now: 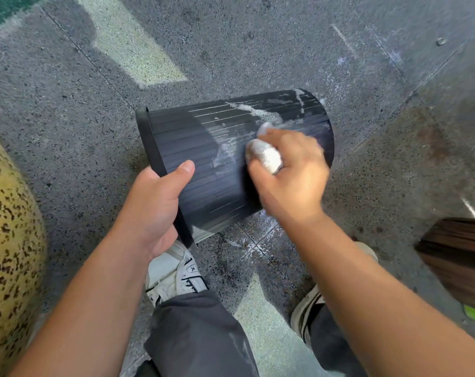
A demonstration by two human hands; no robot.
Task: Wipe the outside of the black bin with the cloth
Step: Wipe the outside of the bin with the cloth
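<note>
Head view, only one. Bin point(203, 148) lies on its side on the floor point(258, 50), tipped, rim end toward the left hand, base end away to the right.

Left hand point(154, 208) holds the rim, thumb over the outer wall, fingers hooked round the lip, probably inside; steadying it.

Right hand point(290, 172) is curled round the cloth point(266, 156), a balled whitish wad pressed on the ribbed wall near the base end. Hand is motion-blurred, so prob. mid-stroke.

Progress, as a judgement: partway. Wall betw. the two grips looks mostly dark w/ thin pale streaks. Just left of the cloth there's a smeary white patch; above the right hand, toward the base edge, a thick white streak of residue plus splatter. That's left to do. Underside and far side are hidden, can't say. Wall next to the left thumb looks cleanest.

Contents: mouth faces away from cam, inside not visible, can't tell if anything's in it.

White specks on the floor beyond the base end and below the bin, near the shoes point(176, 273).
</note>
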